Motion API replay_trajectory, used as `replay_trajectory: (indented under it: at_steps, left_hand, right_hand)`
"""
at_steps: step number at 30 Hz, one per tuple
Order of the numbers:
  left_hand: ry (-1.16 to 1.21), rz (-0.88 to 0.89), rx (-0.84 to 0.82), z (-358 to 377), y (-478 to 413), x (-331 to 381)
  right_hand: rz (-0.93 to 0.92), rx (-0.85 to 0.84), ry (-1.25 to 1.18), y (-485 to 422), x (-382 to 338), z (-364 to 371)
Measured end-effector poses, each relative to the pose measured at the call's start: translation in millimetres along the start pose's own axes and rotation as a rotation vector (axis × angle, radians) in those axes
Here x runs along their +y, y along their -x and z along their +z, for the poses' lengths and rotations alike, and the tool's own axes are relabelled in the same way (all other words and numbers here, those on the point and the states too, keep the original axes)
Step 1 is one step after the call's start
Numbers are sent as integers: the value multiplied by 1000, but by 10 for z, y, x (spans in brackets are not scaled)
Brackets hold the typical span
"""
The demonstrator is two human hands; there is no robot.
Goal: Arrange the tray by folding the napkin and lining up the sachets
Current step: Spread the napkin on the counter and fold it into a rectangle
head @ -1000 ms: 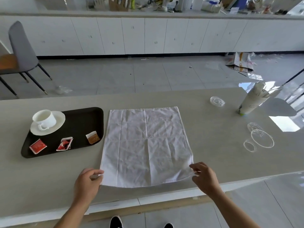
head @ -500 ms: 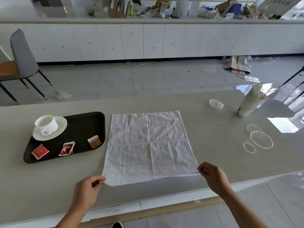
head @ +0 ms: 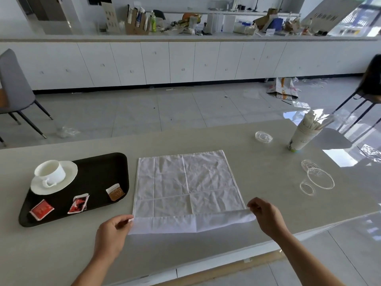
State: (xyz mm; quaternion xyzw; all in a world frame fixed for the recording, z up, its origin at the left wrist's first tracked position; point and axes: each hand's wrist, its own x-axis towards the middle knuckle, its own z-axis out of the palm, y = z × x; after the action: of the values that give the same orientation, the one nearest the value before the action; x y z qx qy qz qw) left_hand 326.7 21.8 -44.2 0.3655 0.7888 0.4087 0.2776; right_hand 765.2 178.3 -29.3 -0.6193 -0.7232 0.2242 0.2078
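Observation:
A white cloth napkin [head: 186, 182] lies spread on the grey table, creased into squares. Its near edge is lifted and curled over towards the far side. My left hand [head: 112, 234] pinches the near left corner and my right hand [head: 266, 215] pinches the near right corner. To the left sits a black tray [head: 99, 174]. On the tray lie a red sachet [head: 41, 209], a red and white sachet [head: 78, 203] and a brown sachet [head: 115, 191], scattered at different angles.
A white cup [head: 50, 172] on a saucer stands at the tray's far left. On the right of the table are a paper cup with sticks [head: 303, 135], a clear lid [head: 263, 136] and clear rings [head: 318, 178]. The table's near edge runs just below my hands.
Both hands have lifted the napkin's near edge off the table and carried it away from me, so a folded strip now shows along the near side. The camera has tilted up.

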Motion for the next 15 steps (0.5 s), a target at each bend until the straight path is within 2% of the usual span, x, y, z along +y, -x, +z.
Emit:
replay_trajectory:
  at_steps: [11,15]
  left_hand:
    - [181,-77,-42,-7,-604,43]
    - [153,-34,31,55,-880,164]
  right_hand:
    - [115,169,-54,-363,-361,-15]
    - [81,85,-101,-740,-419,-55]
